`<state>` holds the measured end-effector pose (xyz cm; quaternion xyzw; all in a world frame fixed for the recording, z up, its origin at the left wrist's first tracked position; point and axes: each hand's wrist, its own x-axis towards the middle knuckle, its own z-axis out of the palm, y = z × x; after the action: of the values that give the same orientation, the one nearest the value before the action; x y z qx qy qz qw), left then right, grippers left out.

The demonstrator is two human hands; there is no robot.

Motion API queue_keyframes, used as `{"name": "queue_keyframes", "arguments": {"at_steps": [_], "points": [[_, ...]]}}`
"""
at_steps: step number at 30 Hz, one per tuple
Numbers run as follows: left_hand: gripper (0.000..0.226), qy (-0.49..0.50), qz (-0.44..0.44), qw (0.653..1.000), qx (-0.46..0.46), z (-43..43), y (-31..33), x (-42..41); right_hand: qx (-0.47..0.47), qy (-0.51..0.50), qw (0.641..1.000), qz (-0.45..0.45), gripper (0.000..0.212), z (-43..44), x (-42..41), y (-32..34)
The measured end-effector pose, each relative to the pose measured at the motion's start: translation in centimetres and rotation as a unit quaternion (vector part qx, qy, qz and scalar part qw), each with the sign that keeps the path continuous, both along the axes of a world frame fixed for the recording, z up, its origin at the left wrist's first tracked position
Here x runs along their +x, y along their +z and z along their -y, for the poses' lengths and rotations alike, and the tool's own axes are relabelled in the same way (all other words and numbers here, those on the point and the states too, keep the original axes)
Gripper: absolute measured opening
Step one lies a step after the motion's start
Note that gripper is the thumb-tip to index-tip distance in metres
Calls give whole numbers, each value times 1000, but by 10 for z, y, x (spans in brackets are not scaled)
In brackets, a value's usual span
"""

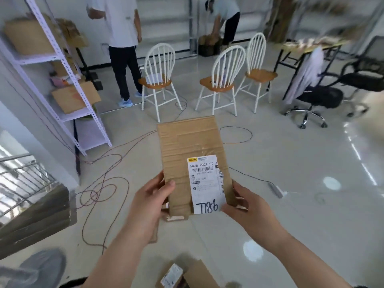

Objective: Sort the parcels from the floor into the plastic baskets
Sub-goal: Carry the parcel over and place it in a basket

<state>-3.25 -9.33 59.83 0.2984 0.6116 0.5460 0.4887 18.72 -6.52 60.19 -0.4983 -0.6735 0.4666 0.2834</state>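
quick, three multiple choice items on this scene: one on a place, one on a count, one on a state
1. Where on the held parcel is the white label?
A. at the end nearest the person
B. at the far end
C. there is none

2. How many white chairs with wooden seats stand ahead?
A. one
B. three
C. five

3. How is the parcel held?
A. by one hand only
B. it lies on the floor
C. by the left hand and right hand together

Answers: 1 A, the label reaches the parcel's near edge. 2 B, three stand side by side beyond the parcel. 3 C, each hand grips a near corner, thumb on top.
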Motion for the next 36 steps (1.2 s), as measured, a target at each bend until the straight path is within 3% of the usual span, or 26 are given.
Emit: {"name": "queue_keyframes", "arguments": {"at_steps": [5, 10, 19, 24, 29, 33, 36], "points": [[28, -127, -16, 992, 10, -8, 4, 37, 17, -108, 994, 4, 49, 42, 42, 6], [30, -238, -6, 971, 22, -14, 6, 101, 33, -206, 978, -11, 66, 88, 95, 16], [30, -437, 18, 898, 53, 30, 23, 285, 26, -411, 911, -1, 64, 209, 227, 32], [34, -543, 17, 837, 73, 76, 23, 386, 48, -521, 852, 3, 66, 288, 292, 30], [31, -643, 23, 761, 82, 124, 30, 474, 75, -636, 768, -14, 65, 366, 323, 26], [20, -699, 32, 709, 89, 163, 30, 531, 78, -723, 686, -27, 63, 412, 326, 26], [16, -754, 29, 650, 91, 187, 30, 562, 90, -790, 605, -36, 61, 437, 315, 27]]}}
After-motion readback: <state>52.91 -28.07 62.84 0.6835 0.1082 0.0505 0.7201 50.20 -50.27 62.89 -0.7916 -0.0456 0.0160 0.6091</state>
